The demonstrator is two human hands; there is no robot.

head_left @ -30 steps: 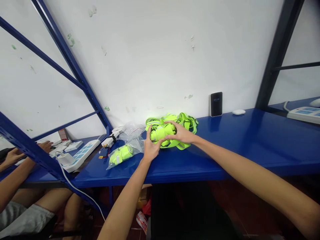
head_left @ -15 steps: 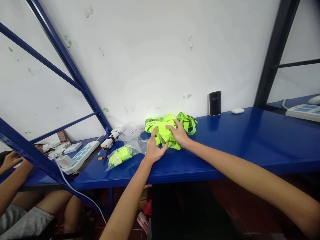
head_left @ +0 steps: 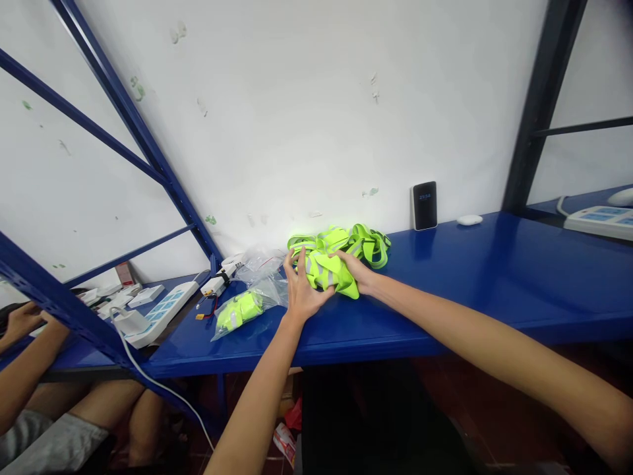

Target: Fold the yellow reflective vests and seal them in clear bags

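Between my two hands is a bunched neon-yellow reflective strap bundle with silvery stripes, held just over the blue tabletop. My left hand grips its left side, fingers over the top and thumb below. On its right side, my right hand is closed round the fabric, some fingers hidden behind it. Loose neon-yellow straps with dark buckles lie behind, against the wall. Left of my left hand, a clear plastic bag holds another folded neon-yellow piece.
A black-faced device leans at the wall, with a white case beside it. Left are empty-looking plastic packaging, a white power strip and a blue shelf post. Beyond the post, another person's hands work.
The bundle has been turned and gathered between my hands, so its silvery stripes now face me. My left fingers have shifted left along it. The bag and loose straps stay in place.
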